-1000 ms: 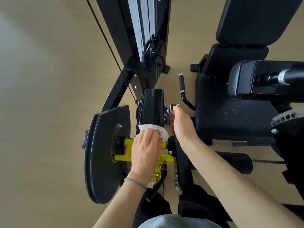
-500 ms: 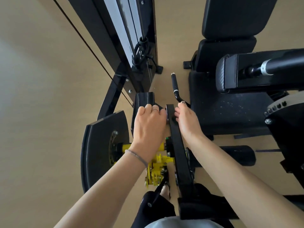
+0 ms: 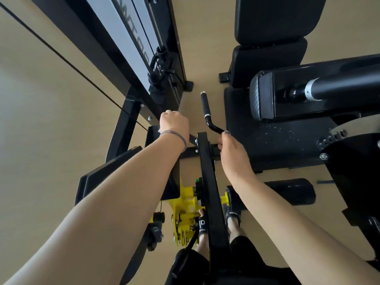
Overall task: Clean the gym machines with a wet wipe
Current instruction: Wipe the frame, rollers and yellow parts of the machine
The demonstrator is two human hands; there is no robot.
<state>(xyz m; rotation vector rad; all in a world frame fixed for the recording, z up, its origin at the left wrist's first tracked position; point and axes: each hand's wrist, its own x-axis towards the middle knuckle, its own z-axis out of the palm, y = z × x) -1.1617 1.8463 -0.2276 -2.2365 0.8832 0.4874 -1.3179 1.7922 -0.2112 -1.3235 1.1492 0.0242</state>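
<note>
I look down on a black gym machine with a long black arm (image 3: pixel 207 171) running toward me. My left hand (image 3: pixel 174 124) reaches forward past the arm's left side, fingers curled down over the machine's frame near the weight tower. The wet wipe is hidden under that hand. My right hand (image 3: pixel 232 153) sits on the arm's right side, fingers curled on the black bracket (image 3: pixel 213 150) at the base of the bent grip handle (image 3: pixel 205 105). Yellow adjuster parts (image 3: pixel 185 204) show below my left forearm.
The weight stack tower (image 3: pixel 131 38) with its cable rises at the upper left. A black seat pad (image 3: pixel 277 140) and backrest (image 3: pixel 273 17) lie to the right, with a padded lever (image 3: pixel 267 95) above them. A black roller pad (image 3: pixel 292 190) and my sandalled feet (image 3: pixel 232 214) are lower down.
My left hand slid forward from the yellow shaft, over the black block, to the frame beyond it; the wipe went out of sight. The right hand stayed by the bracket. My head moved closer.
</note>
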